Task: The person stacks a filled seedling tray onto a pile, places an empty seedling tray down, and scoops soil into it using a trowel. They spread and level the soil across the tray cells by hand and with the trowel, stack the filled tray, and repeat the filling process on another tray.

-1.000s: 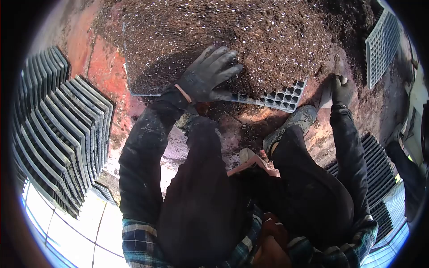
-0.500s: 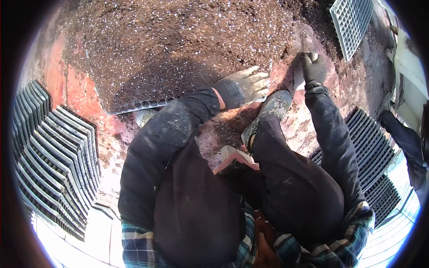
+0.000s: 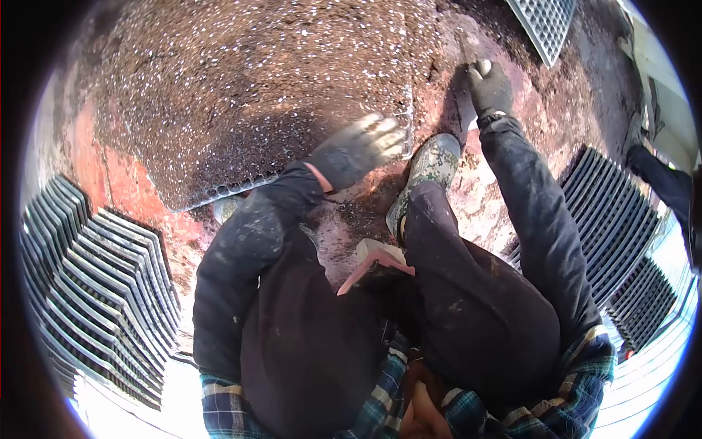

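Observation:
Dark soil with white specks (image 3: 256,80) lies heaped over a cell tray (image 3: 234,190), whose front rim and some cells show. My left hand (image 3: 355,155), in a dirty dark glove, is open with fingers spread, palm down over the soil by the tray's front right corner. Motion blurs its fingertips. To the right of the tray, my right hand (image 3: 490,89) is a gloved fist near the red, soil-strewn surface (image 3: 504,157). A flat pale piece shows beside that fist, but what it grips I cannot make out.
Stacked black trays stand at the left (image 3: 110,293) and at the right (image 3: 603,219). A grey cell tray (image 3: 548,25) lies at the upper right. My patterned boot (image 3: 435,164) is between my hands. Another person's dark sleeve (image 3: 662,179) shows at the right edge.
The view has shifted. My left hand has swept right along the tray's front edge, over cells that showed bare before, then back a little left. My right hand remains a fist.

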`<action>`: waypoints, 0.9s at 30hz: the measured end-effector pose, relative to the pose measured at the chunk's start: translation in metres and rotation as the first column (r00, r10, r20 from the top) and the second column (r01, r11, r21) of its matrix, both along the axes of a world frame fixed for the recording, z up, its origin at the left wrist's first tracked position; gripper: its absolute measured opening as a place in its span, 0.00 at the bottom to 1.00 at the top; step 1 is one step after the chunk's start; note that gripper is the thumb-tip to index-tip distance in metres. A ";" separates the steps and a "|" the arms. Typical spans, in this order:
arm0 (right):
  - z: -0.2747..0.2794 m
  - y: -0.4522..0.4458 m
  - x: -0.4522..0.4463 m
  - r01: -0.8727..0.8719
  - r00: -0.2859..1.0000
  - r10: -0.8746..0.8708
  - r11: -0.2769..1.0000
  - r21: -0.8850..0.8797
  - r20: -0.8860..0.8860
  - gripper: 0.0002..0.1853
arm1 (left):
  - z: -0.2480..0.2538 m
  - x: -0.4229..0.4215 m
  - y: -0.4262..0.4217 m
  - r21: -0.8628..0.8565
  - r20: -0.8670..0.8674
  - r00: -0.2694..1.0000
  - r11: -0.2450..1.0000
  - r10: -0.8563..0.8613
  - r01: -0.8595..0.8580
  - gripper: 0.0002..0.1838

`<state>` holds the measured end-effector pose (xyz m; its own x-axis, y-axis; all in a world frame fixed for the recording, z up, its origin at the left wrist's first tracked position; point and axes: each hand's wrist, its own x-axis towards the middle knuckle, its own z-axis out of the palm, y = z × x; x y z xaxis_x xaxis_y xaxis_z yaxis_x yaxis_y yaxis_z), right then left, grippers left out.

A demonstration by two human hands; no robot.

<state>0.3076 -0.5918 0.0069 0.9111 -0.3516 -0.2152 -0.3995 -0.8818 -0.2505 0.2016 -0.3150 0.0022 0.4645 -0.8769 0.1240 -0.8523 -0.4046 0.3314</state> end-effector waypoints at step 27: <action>-0.014 -0.013 0.001 -0.082 0.996 0.082 0.996 0.020 0.020 0.23 | 0.010 -0.018 0.060 -0.018 -0.084 0.986 0.989 0.147 -0.149 0.19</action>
